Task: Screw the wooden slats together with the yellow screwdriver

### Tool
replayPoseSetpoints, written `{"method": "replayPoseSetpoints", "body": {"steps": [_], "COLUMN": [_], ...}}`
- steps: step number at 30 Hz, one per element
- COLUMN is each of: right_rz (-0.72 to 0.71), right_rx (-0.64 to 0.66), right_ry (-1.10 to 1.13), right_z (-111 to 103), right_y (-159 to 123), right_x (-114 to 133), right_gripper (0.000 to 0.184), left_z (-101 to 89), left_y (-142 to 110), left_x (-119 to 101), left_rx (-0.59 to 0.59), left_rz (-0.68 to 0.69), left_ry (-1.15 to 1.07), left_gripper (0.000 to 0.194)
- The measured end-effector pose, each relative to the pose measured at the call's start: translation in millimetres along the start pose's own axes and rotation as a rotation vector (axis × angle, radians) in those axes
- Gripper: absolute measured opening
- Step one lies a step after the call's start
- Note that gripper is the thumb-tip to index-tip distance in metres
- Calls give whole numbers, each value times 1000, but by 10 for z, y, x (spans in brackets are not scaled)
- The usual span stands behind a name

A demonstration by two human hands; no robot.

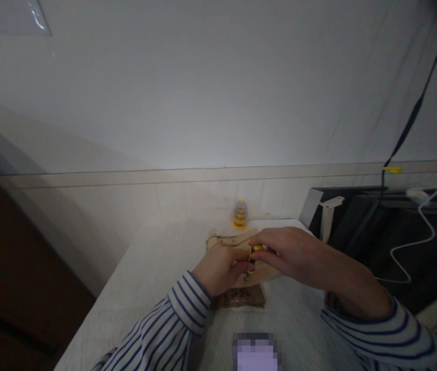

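My right hand (285,252) is closed, thumb and fingers pinching the top of a short screwdriver (256,249) with a yellow and black handle. Against the lower part of that handle, the thumb and forefinger of my left hand (222,265) are pressed together. Its dark tip points down at a light wooden piece (259,276) under both hands, which cover much of the wood. Behind them runs a wooden strip (237,240). A brown packet (243,297) lies just in front of my left hand, partly hidden by it.
A small clear bottle with yellow base and tip (240,215) stands at the back of the white-covered table (144,268), near the wall. Right of the table are dark panels (380,232) with a white cable (411,246). Something pixelated and purple (257,355) shows at the front.
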State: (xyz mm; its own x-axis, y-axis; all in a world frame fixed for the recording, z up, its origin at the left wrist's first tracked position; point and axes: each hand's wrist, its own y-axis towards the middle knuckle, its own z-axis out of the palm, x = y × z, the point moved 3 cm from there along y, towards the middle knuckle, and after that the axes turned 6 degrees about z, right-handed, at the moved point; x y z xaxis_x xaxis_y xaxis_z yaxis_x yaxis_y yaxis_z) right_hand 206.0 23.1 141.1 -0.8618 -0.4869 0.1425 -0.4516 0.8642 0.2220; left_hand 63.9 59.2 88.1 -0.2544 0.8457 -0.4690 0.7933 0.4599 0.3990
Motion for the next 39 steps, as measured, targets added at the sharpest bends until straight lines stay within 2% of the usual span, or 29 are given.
{"method": "replayPoseSetpoints", "body": {"steps": [10,17,23,31,39], "right_rz": [-9,19,29,-20,-21], "right_rx": [-37,-21,-28,13,40], "right_ry": [-24,-48,-67,26,69], "right_z": [40,34,26,-21,-20], "right_y": [15,9,27,-3,8], "right_x": [-31,-25,16,62,62], "right_gripper": [21,20,22,23,22], "left_z": [29,-3,7,-15,1], "left_y": [-8,-20,1,0,-7], "left_x": [40,37,60,41,67], "left_rx": [12,5,-51,-49,-46], "left_rz": [13,-94,-167,-90,-88], "left_ry": [-17,-17,-8,17,-5], "left_gripper": [17,19,17,16,16]}}
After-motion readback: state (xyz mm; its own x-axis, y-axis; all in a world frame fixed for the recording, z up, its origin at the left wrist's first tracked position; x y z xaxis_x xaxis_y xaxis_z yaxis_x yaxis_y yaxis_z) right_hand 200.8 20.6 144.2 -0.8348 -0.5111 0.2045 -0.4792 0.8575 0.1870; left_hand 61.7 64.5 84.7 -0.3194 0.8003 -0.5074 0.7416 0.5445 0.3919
